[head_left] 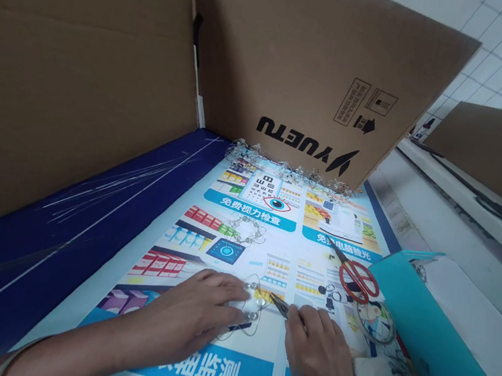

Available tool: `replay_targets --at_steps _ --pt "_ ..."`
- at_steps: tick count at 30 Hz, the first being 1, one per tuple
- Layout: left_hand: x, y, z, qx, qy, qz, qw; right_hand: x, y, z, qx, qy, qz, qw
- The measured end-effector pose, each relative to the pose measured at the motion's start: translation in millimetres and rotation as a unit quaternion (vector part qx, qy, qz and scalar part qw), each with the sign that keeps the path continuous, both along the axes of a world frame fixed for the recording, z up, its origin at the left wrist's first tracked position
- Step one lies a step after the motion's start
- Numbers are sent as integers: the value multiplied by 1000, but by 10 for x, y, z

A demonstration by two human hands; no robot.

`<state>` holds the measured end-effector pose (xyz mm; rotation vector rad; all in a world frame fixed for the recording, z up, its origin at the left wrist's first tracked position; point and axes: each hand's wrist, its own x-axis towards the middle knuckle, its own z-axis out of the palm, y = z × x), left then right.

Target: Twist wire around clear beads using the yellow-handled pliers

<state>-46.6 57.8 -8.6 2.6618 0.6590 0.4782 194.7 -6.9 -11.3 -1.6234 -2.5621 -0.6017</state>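
Observation:
My left hand (211, 303) lies low over the printed sheet, its fingers closed on the left side of a ring of bent wire with clear beads (254, 305). Thin wire loops stick out around that ring. In my right hand (320, 349) is a pair of pliers (279, 304), gripped by the handles. The pliers' jaws point left, close to the ring's right edge; whether they touch the wire I cannot tell. Farther up the sheet lies a second wire-and-bead ring (246, 230).
Red-handled scissors (358, 281) and a coil of wire (375, 323) lie to the right, beside a turquoise box (438, 338). Several wire pieces (292, 173) line the foot of a cardboard panel (321, 64). Loose straight wires (118, 184) rest on the dark blue strip at left.

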Motion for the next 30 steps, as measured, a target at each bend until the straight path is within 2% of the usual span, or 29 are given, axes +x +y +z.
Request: replay_targets --at_steps 8,14,20,24,27,30 --pt "-11 -19 -19 2 10 2 1000 -21 -41 -33 7 21 -13 1000" --pt "-77 5 -80 -28 -19 11 999 35 -41 -138 44 92 8 995" --pt "-138 77 -172 -59 -127 75 987 89 -8 -162 71 152 45 985" --pt "-171 153 -227 -66 -203 155 965 142 -3 -196 59 198 50 977" --pt "-194 192 -224 -62 -200 207 956 189 -7 -223 55 220 45 973" --pt "-200 188 -187 -63 -163 208 962 219 -8 -233 62 207 38 976"
